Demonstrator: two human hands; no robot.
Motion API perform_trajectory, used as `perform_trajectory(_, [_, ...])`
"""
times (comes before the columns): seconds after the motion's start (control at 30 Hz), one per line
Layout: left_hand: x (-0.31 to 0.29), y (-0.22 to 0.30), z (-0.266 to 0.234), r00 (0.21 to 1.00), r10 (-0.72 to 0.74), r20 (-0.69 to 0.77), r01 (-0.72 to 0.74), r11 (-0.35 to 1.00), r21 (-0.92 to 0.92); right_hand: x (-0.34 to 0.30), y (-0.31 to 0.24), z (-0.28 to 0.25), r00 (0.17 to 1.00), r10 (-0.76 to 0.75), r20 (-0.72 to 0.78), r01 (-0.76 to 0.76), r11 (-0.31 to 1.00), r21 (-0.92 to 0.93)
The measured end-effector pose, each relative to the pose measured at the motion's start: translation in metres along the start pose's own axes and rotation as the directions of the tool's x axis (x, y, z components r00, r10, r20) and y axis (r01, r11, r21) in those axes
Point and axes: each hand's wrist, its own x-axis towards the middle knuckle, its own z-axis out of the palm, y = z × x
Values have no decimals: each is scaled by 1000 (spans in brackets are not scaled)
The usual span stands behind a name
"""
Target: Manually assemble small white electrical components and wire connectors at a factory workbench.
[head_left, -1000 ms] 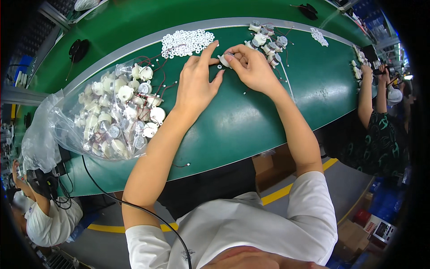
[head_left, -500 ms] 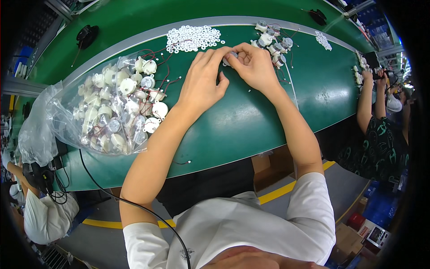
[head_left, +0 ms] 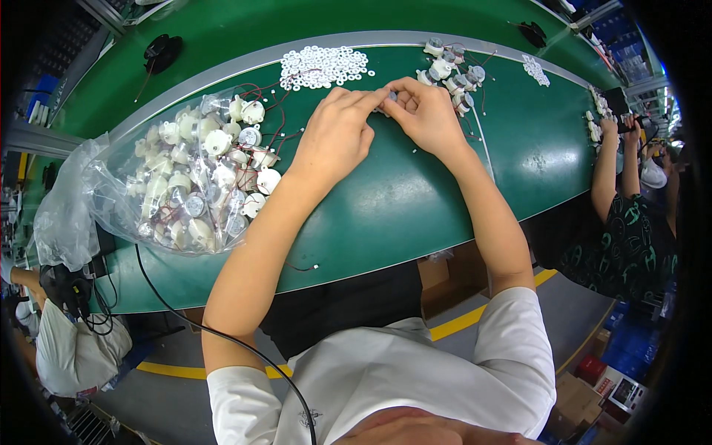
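Over the far middle of the green table, my two hands meet at the fingertips. My right hand is closed, thumb and forefinger pinching a small motor, of which just a grey bit shows. Against the same motor press the fingers of my left hand, which hide most of it. Just beyond my left hand lies a spread of small white rings. A cluster of white and grey motors with wires is past my right hand.
A clear plastic bag of wired motors lies at the left. A small loose connector is at the near edge. More white rings lie at the far right. A black cable crosses my left arm. Another person's hands work at the right.
My left hand's fingers and thumb have drawn closer together around the small motor. My right hand has barely moved, and the whole view has shifted slightly.
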Motion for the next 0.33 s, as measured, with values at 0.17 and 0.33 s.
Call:
perform_trajectory(0.17, [2,1,-1,999,37,26,-39,997,73,-1,-1,-2,1000,-15,13,16,1000,-20])
perform_trajectory(0.33, [2,2,-4,997,-26,76,22,998,62,-2,-4,-2,999,-36,35,37,999,-24])
